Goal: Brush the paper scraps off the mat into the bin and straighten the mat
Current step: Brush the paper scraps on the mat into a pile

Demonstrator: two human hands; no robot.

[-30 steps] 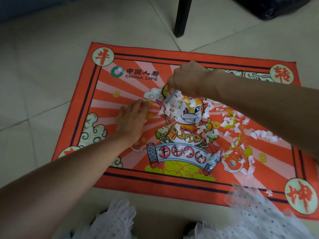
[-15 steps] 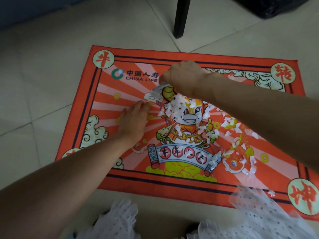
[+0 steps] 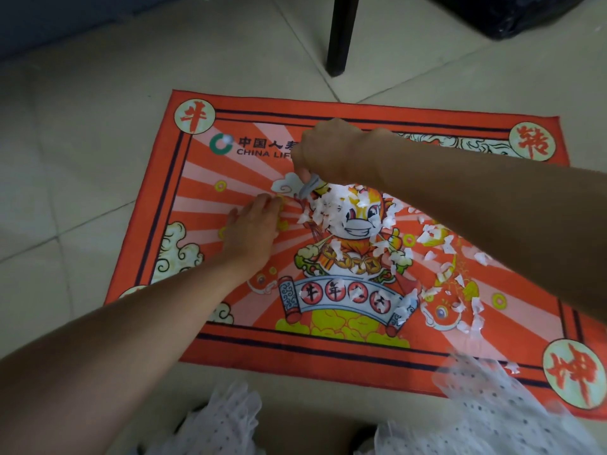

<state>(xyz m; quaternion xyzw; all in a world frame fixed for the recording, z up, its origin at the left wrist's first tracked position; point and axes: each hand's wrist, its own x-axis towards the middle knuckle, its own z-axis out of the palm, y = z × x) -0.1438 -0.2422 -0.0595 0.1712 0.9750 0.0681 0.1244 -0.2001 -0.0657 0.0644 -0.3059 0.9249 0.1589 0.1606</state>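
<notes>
The right hand, fingers curled round a small brush, is mid-sweep; scraps lie just below its fingertips on the mat. The left hand presses flat beside them. Next, likely gathering them toward the bin.

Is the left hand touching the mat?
Touching. The head view shows the left hand lying flat, fingers straight, on the mat, no gap visible.

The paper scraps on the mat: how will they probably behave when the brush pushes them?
The paper scraps look thin and tiny, so probably very light, scattering easily. They lie flat on the mat, so some may cling. The left hand pressing the mat should keep it from sliding.
</notes>
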